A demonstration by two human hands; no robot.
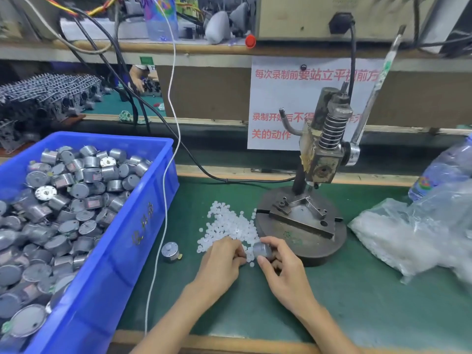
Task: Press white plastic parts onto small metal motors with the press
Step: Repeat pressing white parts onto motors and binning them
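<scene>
Before the press (324,159), right hand (283,272) grips a motor (261,250); left hand (222,259) curls into the parts (229,226), hold unclear. Fixture (301,215) lies just beyond, right hand nearer.

On the tabletop (357,290), a bin (122,241) filled with motors (76,195) stood at the left. A loose motor (170,251) lay just right of the bin. Further right lay a heap of plastic parts (229,226), which touched the base of the press (301,241) standing right of centre. A sign (281,103) hung behind the press. A bag (408,233) lay at the far right, with a bottle (444,169) behind it. At the heap's near edge lay the left hand (219,261). Just right of it, in front of the press base, the right hand (283,267) gripped a motor (261,249).
</scene>
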